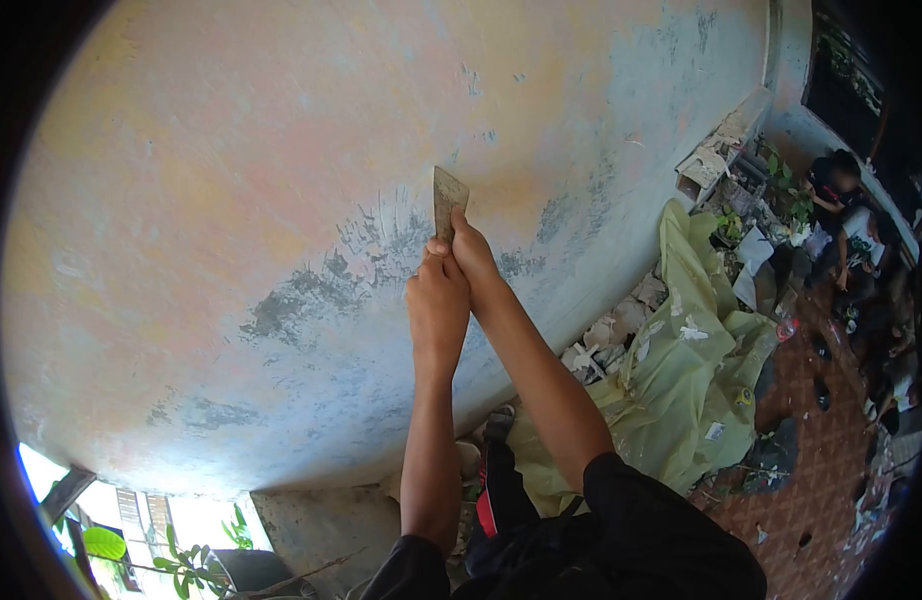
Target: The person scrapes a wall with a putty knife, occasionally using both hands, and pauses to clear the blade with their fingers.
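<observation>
**Old paint scraped from weathered wall**

A flat metal scraper (448, 200) is pressed blade-up against the wall (231, 180), gripped by the closed fingers of the right hand (473, 252) and steadied by the left hand (437, 305), wrapped over its handle. Scraping appears under way: grey bare patches are seen amid chalky pink and yellow paint. A firm push along the surface is judged next. A crumpled green sheet (681, 380) lies along the wall's foot.
</observation>
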Motion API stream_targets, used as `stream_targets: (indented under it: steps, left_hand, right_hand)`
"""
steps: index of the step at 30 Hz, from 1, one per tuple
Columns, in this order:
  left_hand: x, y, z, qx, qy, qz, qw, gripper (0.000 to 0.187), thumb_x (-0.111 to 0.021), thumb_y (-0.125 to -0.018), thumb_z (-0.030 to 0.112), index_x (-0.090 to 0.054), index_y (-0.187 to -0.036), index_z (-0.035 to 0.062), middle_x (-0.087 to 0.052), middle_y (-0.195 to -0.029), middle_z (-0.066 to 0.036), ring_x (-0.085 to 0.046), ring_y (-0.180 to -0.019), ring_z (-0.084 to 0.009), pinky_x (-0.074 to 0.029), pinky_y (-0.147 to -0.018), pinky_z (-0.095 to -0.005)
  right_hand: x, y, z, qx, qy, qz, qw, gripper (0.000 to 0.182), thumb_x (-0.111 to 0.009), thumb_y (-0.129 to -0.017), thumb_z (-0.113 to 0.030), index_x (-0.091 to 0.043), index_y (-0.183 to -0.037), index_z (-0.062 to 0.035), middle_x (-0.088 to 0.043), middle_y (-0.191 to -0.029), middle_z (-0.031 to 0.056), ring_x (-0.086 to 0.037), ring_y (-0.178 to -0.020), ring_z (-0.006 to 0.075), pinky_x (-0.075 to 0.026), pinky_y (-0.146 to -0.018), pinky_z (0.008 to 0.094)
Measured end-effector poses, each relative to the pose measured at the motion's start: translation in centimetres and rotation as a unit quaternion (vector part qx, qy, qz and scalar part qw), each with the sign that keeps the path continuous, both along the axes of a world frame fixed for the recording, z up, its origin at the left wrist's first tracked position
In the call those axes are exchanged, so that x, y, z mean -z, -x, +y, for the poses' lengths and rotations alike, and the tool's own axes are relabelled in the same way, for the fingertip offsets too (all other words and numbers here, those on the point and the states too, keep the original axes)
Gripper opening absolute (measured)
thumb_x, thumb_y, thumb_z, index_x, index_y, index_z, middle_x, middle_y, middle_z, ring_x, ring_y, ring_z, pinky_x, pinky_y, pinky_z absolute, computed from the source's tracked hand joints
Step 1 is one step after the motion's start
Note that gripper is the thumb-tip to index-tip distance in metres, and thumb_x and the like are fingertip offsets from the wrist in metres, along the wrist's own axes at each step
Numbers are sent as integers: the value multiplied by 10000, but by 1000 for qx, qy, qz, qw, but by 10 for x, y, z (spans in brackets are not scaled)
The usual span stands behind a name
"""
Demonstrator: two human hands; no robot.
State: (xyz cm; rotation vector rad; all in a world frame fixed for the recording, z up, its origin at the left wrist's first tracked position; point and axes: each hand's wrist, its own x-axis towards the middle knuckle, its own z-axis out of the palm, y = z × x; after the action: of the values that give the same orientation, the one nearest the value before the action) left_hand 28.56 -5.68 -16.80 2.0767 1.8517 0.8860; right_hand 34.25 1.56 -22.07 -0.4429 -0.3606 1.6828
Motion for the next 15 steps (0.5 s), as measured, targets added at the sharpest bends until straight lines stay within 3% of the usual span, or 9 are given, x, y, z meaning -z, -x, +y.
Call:
stream_targets:
  steps: [6,7,15]
  left_hand:
    - [-3,-28,19,9,-7,-20,1000,355,-377,-922,223,-611,-881,-41,-583,-774,-301,-565,-757,-467,-454,-639,-505]
    - [-4,-35,25,18,-6,-28,999,360,-374,-923,224,-610,-877,-45,-582,-771,-303,-565,-756,-468,-454,-639,-504]
    - [-17,-94,64,83,-55,-59,993,378,-381,-932,252,-603,-862,-47,-587,-764,-304,-565,-755,-475,-464,-642,-491]
  right_hand:
    - [-10,-29,17,57,-11,-40,997,567,-218,-959,-501,-377,-603,-90,-392,-515,43,-445,-500,198,-404,-518,327]
    - [-11,-36,19,56,5,-11,998,432,-289,-970,-422,-478,-828,-61,-438,-589,8,-413,-496,111,-350,-469,277]
    - [-28,-113,55,78,-47,-34,995,471,-277,-969,-435,-458,-743,-64,-471,-598,30,-457,-525,145,-401,-511,296]
